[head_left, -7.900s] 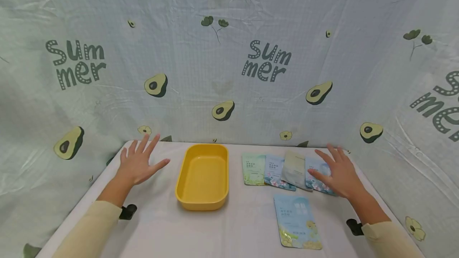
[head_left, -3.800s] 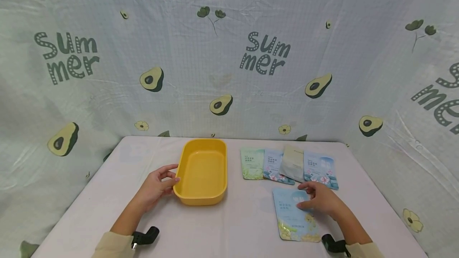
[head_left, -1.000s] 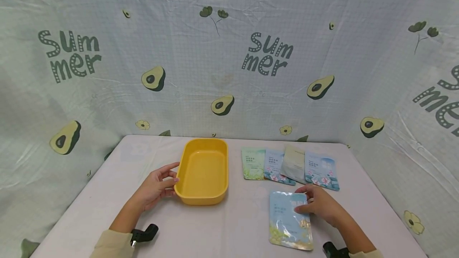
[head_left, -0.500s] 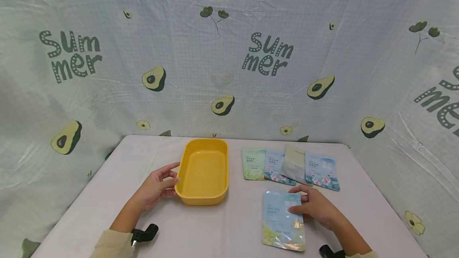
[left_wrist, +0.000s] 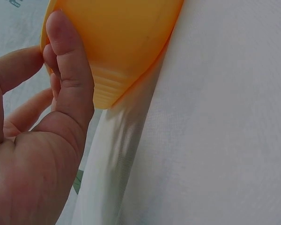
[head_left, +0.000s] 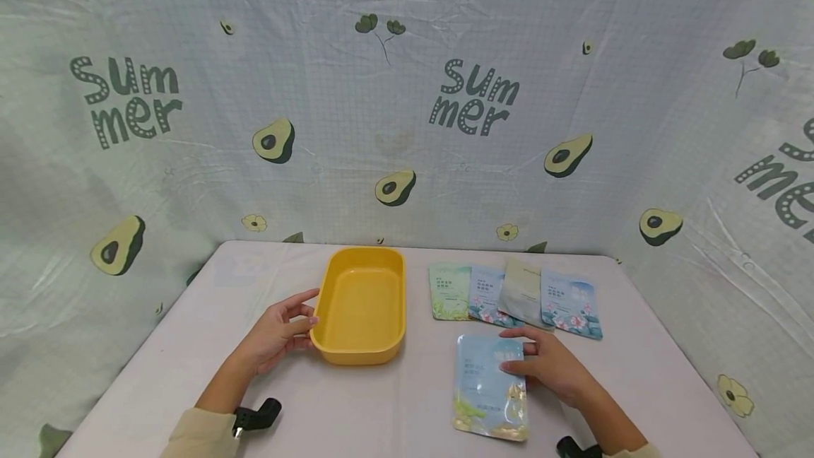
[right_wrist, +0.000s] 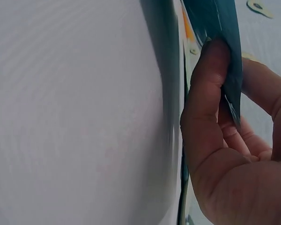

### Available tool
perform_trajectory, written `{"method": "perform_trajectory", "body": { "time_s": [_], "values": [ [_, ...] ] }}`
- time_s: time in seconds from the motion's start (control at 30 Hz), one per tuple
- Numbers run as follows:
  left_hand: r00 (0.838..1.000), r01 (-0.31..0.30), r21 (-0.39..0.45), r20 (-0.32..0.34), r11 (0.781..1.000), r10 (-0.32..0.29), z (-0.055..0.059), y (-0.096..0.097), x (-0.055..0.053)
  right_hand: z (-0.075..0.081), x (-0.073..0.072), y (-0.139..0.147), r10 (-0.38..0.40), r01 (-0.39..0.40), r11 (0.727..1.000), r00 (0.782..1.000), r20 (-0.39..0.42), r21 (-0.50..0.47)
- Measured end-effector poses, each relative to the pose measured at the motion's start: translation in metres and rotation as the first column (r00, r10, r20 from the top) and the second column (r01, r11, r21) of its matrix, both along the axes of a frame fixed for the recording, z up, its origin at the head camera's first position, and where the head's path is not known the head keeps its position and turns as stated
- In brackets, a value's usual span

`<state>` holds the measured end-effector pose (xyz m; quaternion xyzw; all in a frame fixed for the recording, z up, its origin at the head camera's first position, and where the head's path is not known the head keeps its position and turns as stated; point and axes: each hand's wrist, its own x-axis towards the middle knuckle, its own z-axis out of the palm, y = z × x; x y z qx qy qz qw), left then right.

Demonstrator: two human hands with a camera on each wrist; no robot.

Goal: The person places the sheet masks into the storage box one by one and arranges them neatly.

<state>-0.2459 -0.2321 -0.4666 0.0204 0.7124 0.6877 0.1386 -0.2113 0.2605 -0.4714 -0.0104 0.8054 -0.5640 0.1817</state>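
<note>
My left hand pinches the left rim of a yellow plastic tray, thumb on one side and fingers on the other, as the left wrist view shows close up. Nothing lies in the tray. My right hand pinches the right edge of a light blue sachet with yellow-green print along its bottom. In the right wrist view the sachet is seen edge-on between thumb and fingers, raised off the white tabletop.
Behind the right hand several flat sachets overlap in a row: a green one, a blue floral one, a grey-beige one and another blue floral one. A printed curtain encloses the table at back and sides.
The right hand, first spread open in the air, took hold of the light blue sachet, lifted it and moved it left. The left hand came down to grip the tray, which stays put.
</note>
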Motion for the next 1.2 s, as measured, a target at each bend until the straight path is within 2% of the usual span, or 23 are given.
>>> {"method": "perform_trajectory", "body": {
  "time_s": [0.17, 0.4, 0.93, 1.2],
  "values": [
    [1.0, -0.003, -0.003, 0.002, 1.0, 0.003, 0.0, 0.0, 0.0, -0.002, -0.004, -0.005, -0.014, 0.014, 1.0, 1.0, -0.002, -0.027],
    [1.0, -0.009, -0.006, 0.007, 1.0, 0.009, 0.001, 0.002, 0.001, -0.005, -0.009, -0.014, -0.017, 0.014, 0.998, 0.999, -0.047, -0.069],
    [1.0, -0.005, -0.004, -0.005, 1.0, 0.005, 0.0, 0.002, 0.001, 0.002, -0.02, -0.034, 0.01, -0.021, 0.986, 0.998, -0.065, -0.163],
    [1.0, -0.008, -0.001, -0.002, 1.0, 0.008, 0.0, 0.002, 0.001, 0.001, -0.027, -0.043, -0.027, 0.01, 0.985, 0.995, -0.1, -0.171]
  ]
}}
